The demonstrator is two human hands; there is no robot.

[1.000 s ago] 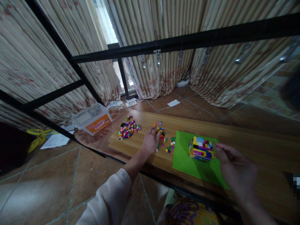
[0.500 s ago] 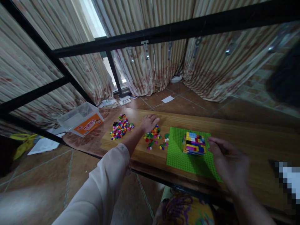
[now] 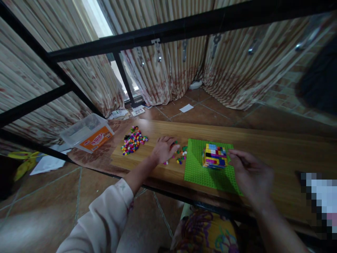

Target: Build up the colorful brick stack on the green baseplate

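Observation:
A many-coloured brick cube (image 3: pixel 214 156) stands on a green baseplate (image 3: pixel 200 172) on the wooden tabletop (image 3: pixel 263 151). My right hand (image 3: pixel 250 174) hovers just right of the cube, fingers curled and pinched close to its side; what they hold, if anything, I cannot make out. My left hand (image 3: pixel 164 149) lies palm down with fingers spread over a small scatter of loose bricks (image 3: pixel 180 158) left of the baseplate. A larger heap of loose bricks (image 3: pixel 133 140) lies further left.
A clear plastic box with an orange label (image 3: pixel 88 133) sits at the table's left end. Black metal frame bars (image 3: pixel 184 28) cross overhead. Curtains hang behind, papers lie on the tiled floor (image 3: pixel 47 163), and a blurred patch is at the right edge.
My left hand reached to the far side of the small brick scatter, then came back over it nearer the baseplate. The right hand stayed beside the cube. The camera shifted.

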